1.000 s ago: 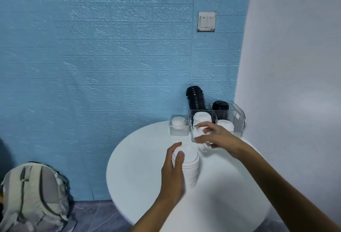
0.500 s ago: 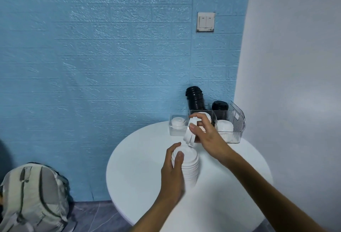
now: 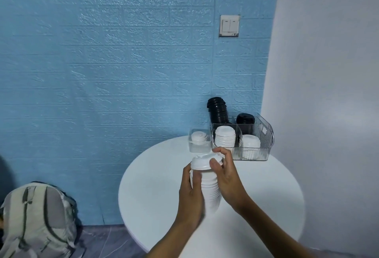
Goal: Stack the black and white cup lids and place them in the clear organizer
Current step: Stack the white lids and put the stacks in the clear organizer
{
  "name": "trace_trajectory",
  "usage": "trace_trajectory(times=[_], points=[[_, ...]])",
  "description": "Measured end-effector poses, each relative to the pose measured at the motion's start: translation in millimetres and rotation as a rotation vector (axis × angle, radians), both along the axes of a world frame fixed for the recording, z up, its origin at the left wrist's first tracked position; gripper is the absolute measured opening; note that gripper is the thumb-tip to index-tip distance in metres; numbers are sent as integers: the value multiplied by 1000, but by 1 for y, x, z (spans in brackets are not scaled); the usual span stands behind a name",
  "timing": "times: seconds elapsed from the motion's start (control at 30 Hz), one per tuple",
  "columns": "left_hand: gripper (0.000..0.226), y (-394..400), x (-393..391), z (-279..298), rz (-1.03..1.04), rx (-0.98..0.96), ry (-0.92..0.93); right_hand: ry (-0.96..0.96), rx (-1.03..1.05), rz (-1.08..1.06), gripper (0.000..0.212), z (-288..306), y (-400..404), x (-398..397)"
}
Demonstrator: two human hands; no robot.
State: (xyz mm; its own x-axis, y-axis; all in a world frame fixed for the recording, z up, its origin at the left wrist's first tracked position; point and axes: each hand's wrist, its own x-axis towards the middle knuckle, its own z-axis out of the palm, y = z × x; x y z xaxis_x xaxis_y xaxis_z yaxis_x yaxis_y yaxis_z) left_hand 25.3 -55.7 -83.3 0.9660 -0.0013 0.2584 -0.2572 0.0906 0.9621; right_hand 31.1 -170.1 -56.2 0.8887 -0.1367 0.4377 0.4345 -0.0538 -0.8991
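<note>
Left hand (image 3: 191, 194) grips the white lid stack (image 3: 209, 192) standing mid-worktop (image 3: 155, 196); right hand (image 3: 226, 175) pinches 1 white lid (image 3: 205, 161) onto its top. Likely light, thin, slippery plastic: hold by the rims, steady the column low.

I see small room corner, likely café or break-room nook; exact type I cannot tell. Blue brick-textured wall (image 3: 123, 63) meets plain white wall (image 3: 328, 73). White double light switch (image 3: 229, 26) on blue wall. Round white table (image 3: 266, 206) pushed into corner. Clear organizer (image 3: 264, 134) on table, filled with stacks of black and white cup lids. Grey backpack (image 3: 37, 220) on dark floor (image 3: 106, 241) beside table.
</note>
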Motion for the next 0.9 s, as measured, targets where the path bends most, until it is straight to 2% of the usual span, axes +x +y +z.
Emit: trace_trajectory(times=[0.2, 0.37, 0.53, 0.67, 0.73, 0.8, 0.9], points=[[58, 0, -4, 4, -8, -22, -13, 35, -46, 29, 42, -18, 8, -12], [40, -1, -4, 3, 16, -15, -38, 60, 137, 102, 35, -15, 7, -14], [43, -2, -2, 1, -8, -88, -22, 98, 189, 46, 24, -17, 11, -11], [49, -1, -2, -2, -54, -181, -10, 119, 207, 48, 33, -17, 12, -11], [55, 0, -3, 0, -71, -205, -2, 117, 226, 49, 30, -17, 13, -12], [59, 1, -3, 1, -69, -207, -1, 122, 259, 38, 26, -19, 14, -11], [59, 1, -2, 0, -69, -184, -18, 127, 298, 19, 33, -17, 15, -9]])
